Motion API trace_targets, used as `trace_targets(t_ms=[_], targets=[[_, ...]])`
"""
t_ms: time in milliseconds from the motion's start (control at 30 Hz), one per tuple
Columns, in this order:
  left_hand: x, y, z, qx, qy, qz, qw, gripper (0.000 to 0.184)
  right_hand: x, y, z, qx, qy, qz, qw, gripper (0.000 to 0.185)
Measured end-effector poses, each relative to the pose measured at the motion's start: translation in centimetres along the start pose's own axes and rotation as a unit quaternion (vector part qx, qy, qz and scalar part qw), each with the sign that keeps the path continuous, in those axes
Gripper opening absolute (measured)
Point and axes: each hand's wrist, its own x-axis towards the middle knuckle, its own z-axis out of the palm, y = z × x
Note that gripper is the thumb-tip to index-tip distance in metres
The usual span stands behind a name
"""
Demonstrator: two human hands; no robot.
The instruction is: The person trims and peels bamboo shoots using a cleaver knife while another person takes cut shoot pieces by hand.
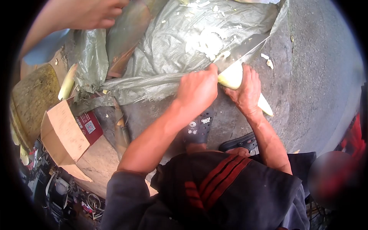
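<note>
My left hand [199,87] is a closed fist around the handle of a large knife [245,49], its broad blade pointing to the upper right. The blade's lower edge is against or just above the wide end of a peeled, pale bamboo shoot [231,76]; contact cannot be made out. Fingers of my right hand [247,90] wrap around the shoot's middle, and its narrow white tip sticks out below the palm. White shavings [209,42] lie beyond the blade on a grey-green woven plastic sheet [161,53].
At upper left is another person's hand [103,13]. Another pale shoot [67,82] leans by an open cardboard box [63,134]. Brown husk [122,132] lies nearby. My feet in dark clogs [197,128] are below my hands. Bare pavement [318,76] runs along the right.
</note>
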Motion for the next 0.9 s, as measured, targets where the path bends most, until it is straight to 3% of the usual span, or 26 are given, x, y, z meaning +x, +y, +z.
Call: trace_targets(t_ms=[400, 500, 600, 700, 800, 900], targets=[[3.0, -1.7, -0.6, -0.005, -0.063, -0.035, 0.997, 0.017, -1.9, -0.4, 1.3, -0.021, 0.06, -0.013, 0.998, 0.093], [2.5, -3.5, -0.4, -0.065, -0.018, -0.043, 0.997, 0.017, -1.5, -0.6, -0.6, -0.007, 0.011, 0.002, 1.0, 0.099], [0.0, -3.1, -2.7, -0.036, -0.034, -0.04, 0.998, 0.016, -0.2, 1.4, -2.5, 0.065, -0.132, 0.043, 0.988, 0.1], [-3.3, -2.6, -3.6, -0.027, -0.052, -0.024, 0.998, 0.011, 1.1, 0.7, -4.3, 0.038, -0.225, 0.03, 0.973, 0.097], [-6.2, -3.1, -2.8, -0.012, -0.026, 0.013, 0.999, 0.009, -0.2, 1.2, -2.0, 0.118, -0.119, -0.007, 0.986, 0.092], [-7.8, -3.0, -3.1, 0.012, -0.01, 0.023, 1.0, 0.01, -0.3, 0.6, -2.3, 0.13, -0.16, 0.046, 0.977, 0.088]])
